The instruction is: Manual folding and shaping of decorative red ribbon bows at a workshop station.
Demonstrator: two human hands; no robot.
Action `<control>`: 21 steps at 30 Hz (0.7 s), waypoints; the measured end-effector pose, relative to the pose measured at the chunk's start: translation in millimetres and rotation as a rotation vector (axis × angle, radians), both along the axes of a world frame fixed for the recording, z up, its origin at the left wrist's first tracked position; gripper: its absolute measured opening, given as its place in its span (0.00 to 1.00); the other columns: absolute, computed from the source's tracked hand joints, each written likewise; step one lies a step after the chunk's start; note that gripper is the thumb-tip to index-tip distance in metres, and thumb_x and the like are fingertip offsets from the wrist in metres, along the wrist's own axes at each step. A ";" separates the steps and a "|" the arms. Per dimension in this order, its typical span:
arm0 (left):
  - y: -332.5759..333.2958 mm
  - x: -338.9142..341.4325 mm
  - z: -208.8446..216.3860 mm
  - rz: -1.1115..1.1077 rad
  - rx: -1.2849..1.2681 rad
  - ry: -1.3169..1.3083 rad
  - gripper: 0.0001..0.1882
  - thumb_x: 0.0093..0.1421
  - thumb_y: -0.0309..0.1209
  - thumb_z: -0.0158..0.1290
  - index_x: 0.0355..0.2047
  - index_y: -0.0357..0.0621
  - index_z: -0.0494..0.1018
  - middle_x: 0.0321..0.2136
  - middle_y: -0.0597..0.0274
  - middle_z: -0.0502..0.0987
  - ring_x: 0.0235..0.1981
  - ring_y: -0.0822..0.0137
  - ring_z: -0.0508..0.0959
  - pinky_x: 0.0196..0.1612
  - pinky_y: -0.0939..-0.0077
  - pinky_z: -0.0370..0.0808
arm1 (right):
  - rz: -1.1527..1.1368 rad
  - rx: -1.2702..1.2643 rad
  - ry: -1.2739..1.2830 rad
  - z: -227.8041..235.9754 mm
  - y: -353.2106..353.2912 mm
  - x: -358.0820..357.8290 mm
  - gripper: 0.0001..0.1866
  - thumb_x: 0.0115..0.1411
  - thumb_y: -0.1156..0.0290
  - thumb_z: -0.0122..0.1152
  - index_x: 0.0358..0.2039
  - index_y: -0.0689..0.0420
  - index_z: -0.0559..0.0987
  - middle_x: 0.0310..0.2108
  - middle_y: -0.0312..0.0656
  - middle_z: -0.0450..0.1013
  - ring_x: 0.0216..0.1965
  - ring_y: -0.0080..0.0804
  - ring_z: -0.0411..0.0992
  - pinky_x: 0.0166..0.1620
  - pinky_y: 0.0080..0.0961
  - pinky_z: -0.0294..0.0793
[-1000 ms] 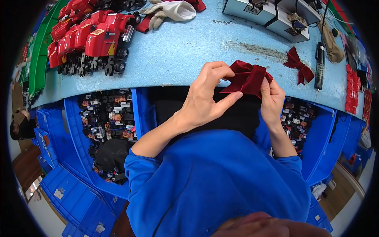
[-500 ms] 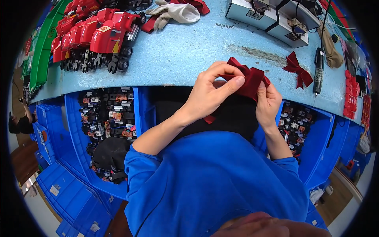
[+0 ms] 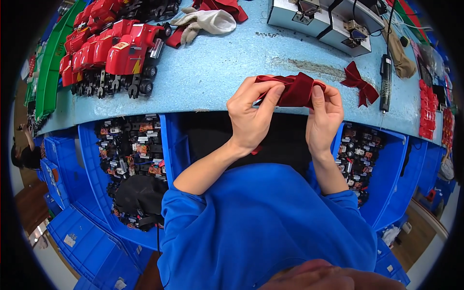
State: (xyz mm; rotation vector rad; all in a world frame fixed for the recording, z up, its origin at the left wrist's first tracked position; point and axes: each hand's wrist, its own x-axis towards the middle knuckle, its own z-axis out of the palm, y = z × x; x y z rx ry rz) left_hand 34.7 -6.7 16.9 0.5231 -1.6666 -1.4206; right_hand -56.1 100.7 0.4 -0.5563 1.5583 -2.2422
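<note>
A dark red velvet bow (image 3: 298, 91) is held up between my two hands, over the near edge of the blue table. My left hand (image 3: 253, 108) pinches its left end between thumb and fingers. At the other end, my right hand (image 3: 325, 108) grips it with the thumb in front and the fingers behind. The bow's back is hidden from me. A second dark red bow (image 3: 359, 84) lies flat on the table to the right of my hands.
Red toy trucks (image 3: 129, 50) stand in a cluster at the left, beside a green tray (image 3: 50, 67). Gloves (image 3: 205, 23) lie farther back. A metal device (image 3: 314, 24) and a black electric screwdriver (image 3: 385, 82) are at the right. Blue bins (image 3: 166, 150) with toy chassis sit below the table edge.
My hands have turned the bow from a slant to nearly level and drawn its ends apart. My left hand has shifted slightly left. The whole view has shifted a little.
</note>
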 end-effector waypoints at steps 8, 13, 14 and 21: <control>10.8 -3.8 -10.9 0.088 0.054 0.062 0.05 0.54 0.23 0.55 0.29 0.34 0.75 0.25 0.60 0.73 0.25 0.75 0.71 0.27 0.85 0.67 | -0.063 -0.125 -0.242 21.4 -13.1 15.0 0.09 0.64 0.68 0.44 0.35 0.61 0.69 0.40 0.41 0.69 0.40 0.23 0.68 0.44 0.20 0.67; 2.1 -1.5 -10.7 0.176 0.231 0.138 0.05 0.55 0.24 0.55 0.30 0.34 0.74 0.25 0.64 0.70 0.24 0.78 0.68 0.26 0.86 0.65 | 0.008 -0.270 -0.222 5.0 3.7 -9.9 0.14 0.65 0.63 0.39 0.40 0.60 0.69 0.44 0.43 0.67 0.46 0.31 0.65 0.51 0.31 0.63; 2.2 -0.7 -11.0 0.151 0.152 0.132 0.05 0.55 0.24 0.54 0.30 0.34 0.74 0.26 0.64 0.70 0.24 0.78 0.68 0.26 0.86 0.65 | -0.004 -0.190 -0.180 9.1 4.9 -10.6 0.14 0.65 0.64 0.39 0.40 0.61 0.69 0.45 0.43 0.67 0.46 0.31 0.65 0.51 0.31 0.63; 5.8 0.0 -8.4 0.128 0.091 0.166 0.05 0.56 0.25 0.54 0.31 0.34 0.74 0.27 0.64 0.70 0.25 0.79 0.68 0.27 0.87 0.64 | -0.196 -0.002 0.359 19.4 20.5 -11.4 0.09 0.63 0.73 0.45 0.41 0.63 0.69 0.40 0.45 0.68 0.40 0.28 0.65 0.43 0.23 0.64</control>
